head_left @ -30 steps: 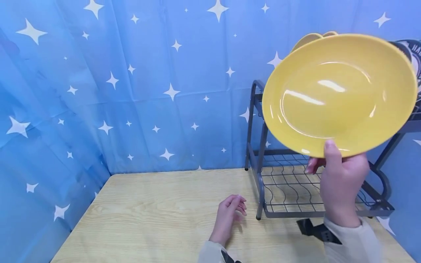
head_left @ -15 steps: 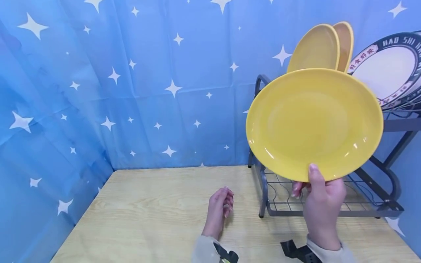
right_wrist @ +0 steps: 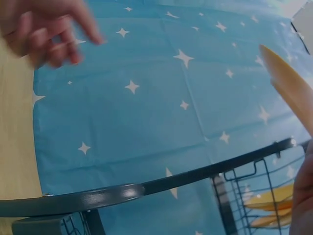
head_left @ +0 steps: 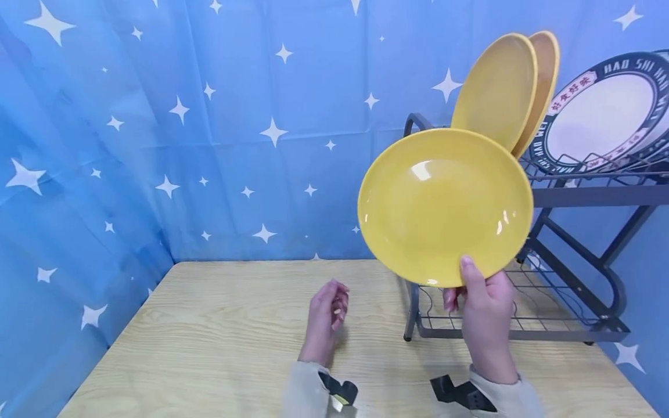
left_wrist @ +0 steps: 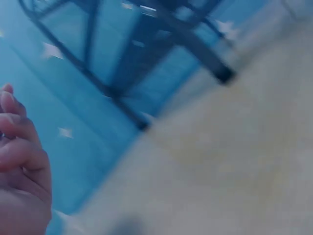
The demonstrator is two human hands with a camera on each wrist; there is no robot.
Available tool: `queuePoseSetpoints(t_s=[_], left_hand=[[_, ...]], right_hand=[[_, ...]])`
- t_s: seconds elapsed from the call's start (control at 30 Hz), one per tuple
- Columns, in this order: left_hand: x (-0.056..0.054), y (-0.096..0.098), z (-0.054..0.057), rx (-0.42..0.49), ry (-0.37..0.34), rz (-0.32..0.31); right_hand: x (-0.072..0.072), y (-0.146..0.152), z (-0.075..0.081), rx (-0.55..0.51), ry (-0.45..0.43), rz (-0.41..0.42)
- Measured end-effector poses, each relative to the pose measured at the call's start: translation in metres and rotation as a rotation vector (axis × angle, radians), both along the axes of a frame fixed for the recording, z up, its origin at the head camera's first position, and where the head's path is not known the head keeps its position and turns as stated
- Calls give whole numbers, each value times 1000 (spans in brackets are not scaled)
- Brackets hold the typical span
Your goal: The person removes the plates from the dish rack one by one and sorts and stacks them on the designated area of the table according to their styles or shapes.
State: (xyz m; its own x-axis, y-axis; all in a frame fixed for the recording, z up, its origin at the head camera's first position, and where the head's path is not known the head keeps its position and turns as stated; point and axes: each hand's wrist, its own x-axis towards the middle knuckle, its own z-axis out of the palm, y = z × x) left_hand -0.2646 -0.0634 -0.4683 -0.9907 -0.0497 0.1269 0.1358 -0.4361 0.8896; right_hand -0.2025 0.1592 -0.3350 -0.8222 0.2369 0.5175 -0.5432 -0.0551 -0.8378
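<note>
My right hand (head_left: 486,319) grips a yellow oval plate (head_left: 444,203) by its lower rim, thumb on the front face and fingers behind. The plate is tilted up toward the head camera, in front of the rack's left end. In the right wrist view its edge (right_wrist: 286,78) shows at the right, beside part of the hand (right_wrist: 304,196). Held just above the table, my left hand (head_left: 324,319) has loosely curled fingers with nothing in them. The left wrist view shows those fingers (left_wrist: 24,156) at its left edge.
A dark metal two-tier dish rack (head_left: 601,197) stands at the right. Its upper tier holds two yellow plates (head_left: 496,87) on edge and white plates with dark lettered rims (head_left: 601,119). A wooden table (head_left: 219,337) lies below; a blue star-patterned curtain (head_left: 225,174) hangs behind.
The right hand has brought the yellow plate left and down, away from the upper tier, uncovering the plates there. The left hand has shifted slightly left.
</note>
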Motion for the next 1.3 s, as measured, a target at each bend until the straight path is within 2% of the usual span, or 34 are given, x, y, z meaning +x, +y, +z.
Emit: queuePoseSetpoints(t_s=[0.07,0.2,0.33,0.47,0.53,0.6,0.73,0.83,0.93,1.13,1.3], left_hand=[[3,-10,13,-4,31,3],[13,-28,45,-116,108,3],[30,-38,83,-305,160,6],[52,-39,117,-538,195,53],[61,-38,131,-621,209,84],[68,-36,140,-653,230,89],[77,-33,149,-660,267,49],[81,-30,151,-643,303,22],[83,-27,151,-619,327,22],[88,-24,152,-591,310,60],[89,-24,150,-586,318,124]], right_hand=[[1,-1,-2,27,-10,4],[1,-4,-2,53,-10,20],[3,-6,1,84,-8,18],[3,-8,2,113,-32,-1],[3,-8,2,120,-40,-7],[3,-8,1,126,-41,-6],[1,-9,-1,126,-25,37],[0,-11,-2,133,-21,74],[0,-12,-2,163,-15,103],[2,-13,-3,225,5,143],[2,-14,-4,218,-27,167]])
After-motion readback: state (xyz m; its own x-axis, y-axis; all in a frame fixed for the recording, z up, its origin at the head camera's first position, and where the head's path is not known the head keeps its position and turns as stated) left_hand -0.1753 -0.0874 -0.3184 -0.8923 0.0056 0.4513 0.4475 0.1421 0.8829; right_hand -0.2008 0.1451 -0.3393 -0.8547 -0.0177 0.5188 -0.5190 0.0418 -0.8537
